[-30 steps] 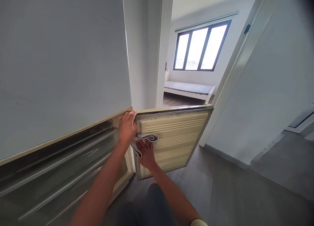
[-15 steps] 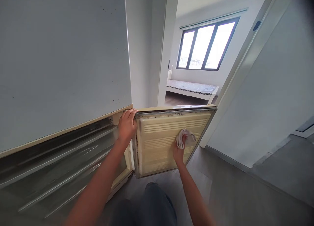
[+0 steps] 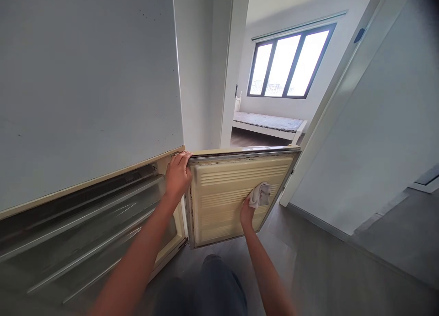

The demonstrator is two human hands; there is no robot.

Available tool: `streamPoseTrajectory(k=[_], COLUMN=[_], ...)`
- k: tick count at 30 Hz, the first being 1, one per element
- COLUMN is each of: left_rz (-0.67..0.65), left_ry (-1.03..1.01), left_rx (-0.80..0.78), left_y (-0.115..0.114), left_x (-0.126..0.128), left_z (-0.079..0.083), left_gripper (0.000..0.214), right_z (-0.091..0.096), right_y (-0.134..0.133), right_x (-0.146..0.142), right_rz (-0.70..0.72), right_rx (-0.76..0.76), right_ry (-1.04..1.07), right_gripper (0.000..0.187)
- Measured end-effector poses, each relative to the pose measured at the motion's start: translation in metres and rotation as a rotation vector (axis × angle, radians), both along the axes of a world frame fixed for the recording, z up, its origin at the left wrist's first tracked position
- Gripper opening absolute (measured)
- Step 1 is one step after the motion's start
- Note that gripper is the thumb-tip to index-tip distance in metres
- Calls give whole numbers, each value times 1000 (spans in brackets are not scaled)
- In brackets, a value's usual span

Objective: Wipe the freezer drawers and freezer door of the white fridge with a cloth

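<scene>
A cream-coloured fridge door [image 3: 219,211] with a ribbed inner panel and a grey, stained seal stands swung open. My left hand [image 3: 178,172] is closed over its upper corner at the hinge side, fingers over the top edge. In my right hand [image 3: 247,213] is a crumpled pale cloth [image 3: 260,195], against the panel's right half; the cloth hides part of the fingers. To the left, the open compartment shows clear drawer fronts [image 3: 103,233] under a dark upper gap.
A grey upper fridge door [image 3: 89,87] fills the upper left. Behind the open door, a doorway shows a white bed frame [image 3: 270,121] under a window [image 3: 288,64]. A white door [image 3: 384,124] is on the right, above the grey floor [image 3: 318,252].
My right hand has shifted slightly left, and the cloth is bunched differently against the panel. The fridge door's far edge has moved slightly left. My left hand stays on the corner.
</scene>
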State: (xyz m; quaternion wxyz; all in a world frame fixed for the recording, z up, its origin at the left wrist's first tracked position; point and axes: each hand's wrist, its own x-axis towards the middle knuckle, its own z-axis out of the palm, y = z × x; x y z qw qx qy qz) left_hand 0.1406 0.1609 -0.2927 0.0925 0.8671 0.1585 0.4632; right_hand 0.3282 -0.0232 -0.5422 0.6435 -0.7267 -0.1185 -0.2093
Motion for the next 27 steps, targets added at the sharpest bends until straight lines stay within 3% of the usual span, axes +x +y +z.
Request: streamPoseTrajectory(k=[3, 7, 11, 16, 20, 24, 27], left_rz=[4, 5, 11, 12, 16, 14, 16], left_ry=[-2, 7, 19, 39, 58, 71, 75], left_rx=[2, 10, 10, -4, -27, -36, -38], left_y=[-1, -1, -1, -3, -5, -6, -7], left_x=[-1, -2, -3, -4, -4, -5, -5], left_z=[0, 2, 2, 4, 6, 8, 8], left_gripper=[51, 51, 52, 53, 53, 53, 53], right_z=[-19, -36, -41, -32, -3, 32, 54], right_y=[34, 67, 75, 47, 9, -26, -39], right_x=[-54, -119, -135, -84, -20, 43, 74], right_rz=[90, 305, 350, 239, 24, -123, -173], right_rx=[-59, -335, -396, -158, 62, 113, 76], right_ry=[-62, -352, -394, -191, 49, 113, 73], right_gripper=[69, 63, 60, 61, 75, 78, 75])
